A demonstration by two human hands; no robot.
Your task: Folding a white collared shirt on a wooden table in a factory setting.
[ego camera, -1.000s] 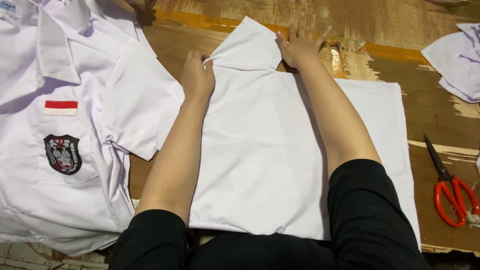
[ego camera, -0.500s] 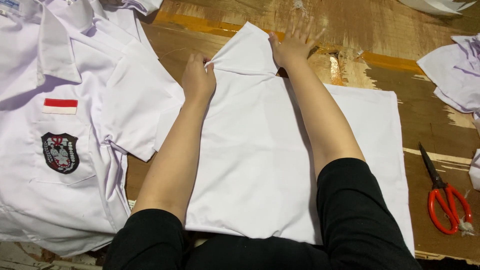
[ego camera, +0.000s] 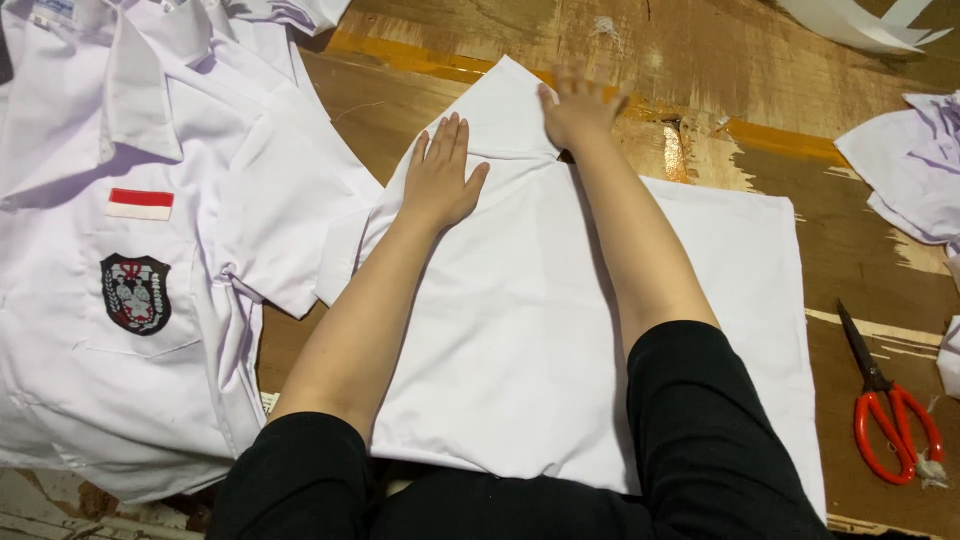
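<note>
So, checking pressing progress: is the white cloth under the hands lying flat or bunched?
Flat. The white cloth lies smooth on the wooden table; left hand and right hand press its pointed top.

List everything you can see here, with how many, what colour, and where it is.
folded cloth: one, white, centre of the table, under both hands
shirt: one, white with a dark badge and a red-and-white patch, left
scissors: one pair, red handles, right edge
cloth pieces: a few, white, right side and top right corner
table: one, worn brown wood with a yellow stripe
left hand: flat on the cloth
right hand: blurred, at the cloth's top point
</note>
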